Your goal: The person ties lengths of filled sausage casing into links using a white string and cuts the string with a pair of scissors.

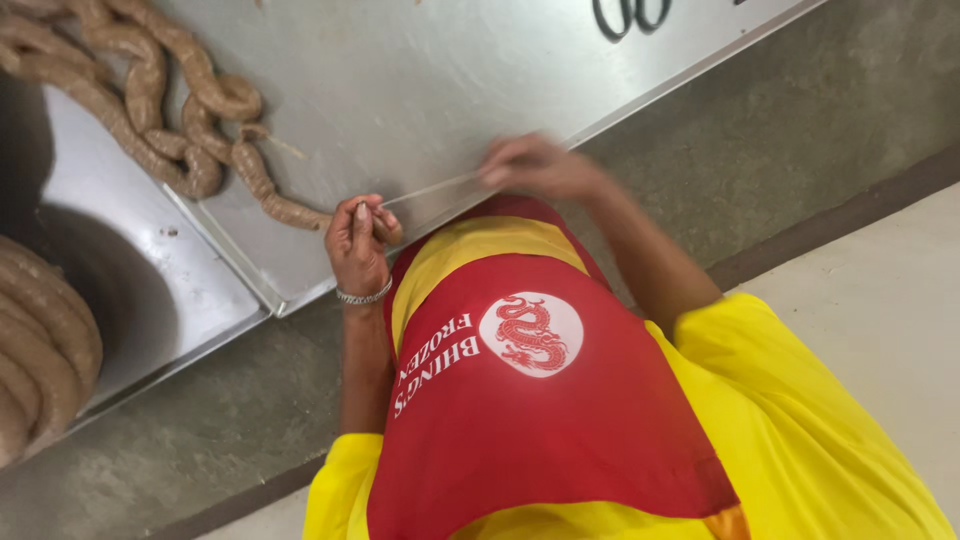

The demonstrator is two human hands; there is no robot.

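The big shiny tray lies flat in front of both your hands, and a second tray sits beside it, out past your left hand. A thick coil of smooth sausage lies on that far side. It shows no knots that I can see, so it looks like it has not been worked on yet. A thinner sausage is bumpy and split into short links. It winds away from your left hand toward the far corner, so that part looks done. A small bit of thread sticks out from one link there. Its near end comes right up to your left hand, and your fingers are closed tight on that end. Your right hand is off to the other side, a little farther from you. It is blurry, but its fingers look pinched together on the string. The string runs tight and straight between your two hands, just over the near edge of the tray. I think this knot is only half made, because the string is pulled out long. Far past your right hand, the scissors rest on the tray, with only the handles showing.
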